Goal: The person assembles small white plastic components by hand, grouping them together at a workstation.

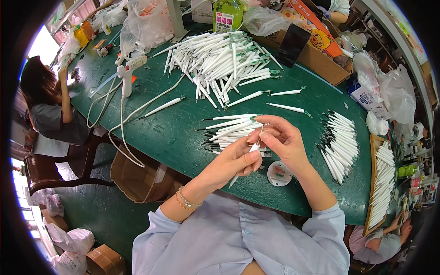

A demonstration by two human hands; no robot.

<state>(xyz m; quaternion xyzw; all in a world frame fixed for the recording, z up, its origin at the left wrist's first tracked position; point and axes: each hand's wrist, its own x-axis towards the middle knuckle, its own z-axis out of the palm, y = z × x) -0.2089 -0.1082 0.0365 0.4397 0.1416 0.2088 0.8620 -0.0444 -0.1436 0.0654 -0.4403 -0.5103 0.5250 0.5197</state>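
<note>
**White tube pinched between both hands above the bench**

Held a slim white tube (247, 153) over the near edge of the green bench (174, 133), slanting down toward the body. Left hand (236, 160) closed around its middle, thumb and fingers pressed on it. Right hand (282, 137) pinched the upper tip, fingertips curled together in a tight grip. Just behind the grip, a small loose bundle of like tubes (229, 130) on the bench. Below and right of the grip, a round white dish (279, 173). Farther right, a fanned row of tubes with dark ends (341, 144), then a wooden tray (373, 192) packed with more. Well beyond, a large heap of tubes (224, 62) and a white glue gun (127, 73) with trailing cord.
</note>
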